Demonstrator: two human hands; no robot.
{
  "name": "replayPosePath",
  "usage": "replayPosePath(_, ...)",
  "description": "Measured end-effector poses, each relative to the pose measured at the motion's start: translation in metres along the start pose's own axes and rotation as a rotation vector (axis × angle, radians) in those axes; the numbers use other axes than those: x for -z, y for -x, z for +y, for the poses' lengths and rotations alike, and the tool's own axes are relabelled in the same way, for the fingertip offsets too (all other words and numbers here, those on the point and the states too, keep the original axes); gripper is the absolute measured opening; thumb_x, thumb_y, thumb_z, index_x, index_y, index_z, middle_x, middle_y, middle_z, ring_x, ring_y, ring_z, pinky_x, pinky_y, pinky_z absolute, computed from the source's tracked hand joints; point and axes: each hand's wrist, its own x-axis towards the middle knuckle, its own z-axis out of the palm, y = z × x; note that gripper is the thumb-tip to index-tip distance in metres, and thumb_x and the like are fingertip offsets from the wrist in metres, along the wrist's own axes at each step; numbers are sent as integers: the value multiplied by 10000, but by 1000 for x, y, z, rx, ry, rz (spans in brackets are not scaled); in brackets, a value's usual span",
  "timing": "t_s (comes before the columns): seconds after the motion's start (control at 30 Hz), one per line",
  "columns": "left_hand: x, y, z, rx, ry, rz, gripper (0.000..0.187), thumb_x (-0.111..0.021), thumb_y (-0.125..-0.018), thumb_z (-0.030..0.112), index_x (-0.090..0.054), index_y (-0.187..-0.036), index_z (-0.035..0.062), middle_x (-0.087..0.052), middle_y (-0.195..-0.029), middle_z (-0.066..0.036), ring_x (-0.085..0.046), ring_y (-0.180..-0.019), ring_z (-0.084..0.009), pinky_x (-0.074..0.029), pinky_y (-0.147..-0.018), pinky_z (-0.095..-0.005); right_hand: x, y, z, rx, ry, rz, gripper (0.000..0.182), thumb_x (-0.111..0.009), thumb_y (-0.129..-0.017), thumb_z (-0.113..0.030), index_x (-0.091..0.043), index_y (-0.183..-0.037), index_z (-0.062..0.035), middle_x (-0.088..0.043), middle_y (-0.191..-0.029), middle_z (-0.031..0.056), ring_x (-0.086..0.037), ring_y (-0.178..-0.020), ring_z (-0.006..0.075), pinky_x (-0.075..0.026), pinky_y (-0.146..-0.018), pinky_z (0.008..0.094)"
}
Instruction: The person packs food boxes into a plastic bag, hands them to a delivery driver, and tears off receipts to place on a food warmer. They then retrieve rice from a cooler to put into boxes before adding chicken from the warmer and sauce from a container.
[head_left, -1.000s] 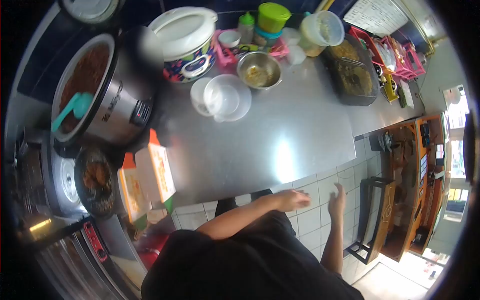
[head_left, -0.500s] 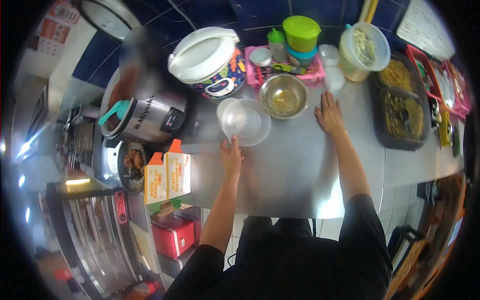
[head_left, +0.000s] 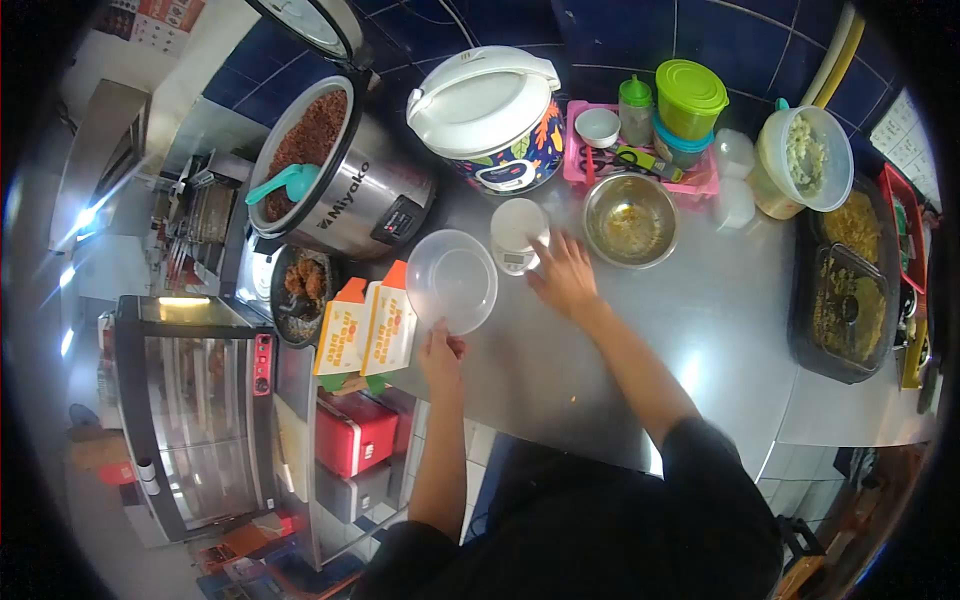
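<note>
Head view: left hand (head_left: 442, 358) grips the near rim of the clear bowl (head_left: 452, 278), just beside the white scale (head_left: 517, 224); right hand (head_left: 566, 280), fingers loosely spread, reaches its edge. The bowl is best kept level, clear of the printed carton (head_left: 389, 328).

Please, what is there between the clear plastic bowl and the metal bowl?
In the head view, a white scale and the fingers of the right hand are between the clear plastic bowl and the metal bowl.
</note>
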Motion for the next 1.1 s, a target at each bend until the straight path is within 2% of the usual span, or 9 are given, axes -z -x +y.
replayPosePath(0.3,-11,-18,15,70,55,-129,207,-583,-949,267,-632,-959,65,-606,-720,-34,-569,-568,-114,-440,-543,-252,-35,-59,-8,-16,-6,-305,907,-777,-721,-475,-375,-1495,-223,-217,-1577,206,-259,-1443,375,-250,-1149,572)
replayPosePath(0.37,-26,-27,10,111,100,-154,216,-579,-952,272,-631,-958,63,-612,-731,-37,-574,-570,-116,-444,-544,-253,-47,-22,5,67,-57,-138,793,-739,-792,-378,-401,-1476,-165,-250,-1560,230,-306,-1418,390,-260,-1152,561)
replayPosePath(0.5,-60,-34,2,186,5,-249,191,-612,-926,226,-629,-915,37,-618,-721,-39,-598,-587,-118,-440,-527,-228,-39,74,18,-290,-353,260,563,-611,-919,-232,-442,-1416,-30,-357,-1494,280,-369,-1376,445,-294,-1140,554)
replayPosePath(0.73,-70,-35,-21,115,-94,-358,239,-577,-958,252,-652,-985,26,-636,-765,-48,-618,-566,-133,-458,-542,-250,-11,246,-54,133,154,-422,570,-609,-939,-289,-445,-1425,-39,-388,-1504,223,-369,-1410,349,-265,-1153,551)
replayPosePath(0.8,-68,-27,-13,119,-98,-282,262,-563,-970,262,-649,-1020,19,-637,-794,-51,-623,-595,-122,-456,-545,-248,-25,255,-62,375,-335,-662,585,-631,-923,-316,-458,-1422,-63,-402,-1488,238,-375,-1401,367,-269,-1151,554)
replayPosePath(0.87,-55,-35,-11,113,-106,-199,287,-549,-983,273,-647,-1055,13,-637,-823,-55,-627,-623,-111,-454,-548,-245,-29,250,-51,258,-454,-572,596,-638,-917,-331,-459,-1423,-73,-407,-1481,246,-375,-1394,389,-269,-1151,553)
replayPosePath(0.97,-42,-90,-54,36,85,7,360,-548,-978,254,-595,-1215,-13,-665,-960,-143,-684,-839,-207,-533,-678,-323,-11,211,-31,31,-319,-269,625,-659,-898,-364,-462,-1426,-93,-418,-1466,257,-379,-1381,421,-272,-1149,558)
replayPosePath(1.03,-44,-134,-79,-597,-614,60,407,-524,-974,207,-542,-1296,-42,-621,-1173,-241,-599,-1128,-349,-494,-926,-460,0,193,-31,-89,-72,-51,644,-673,-884,-380,-464,-1426,-103,-425,-1460,260,-383,-1374,432,-274,-1147,563)
replayPosePath(1.1,-62,-165,-75,-767,-771,82,421,-515,-967,191,-524,-1304,-61,-571,-1246,-275,-532,-1196,-400,-417,-1007,-503,-3,187,-35,-87,71,-159,662,-729,-828,-374,-502,-1376,-81,-406,-1469,271,-382,-1370,446,-259,-1142,584)
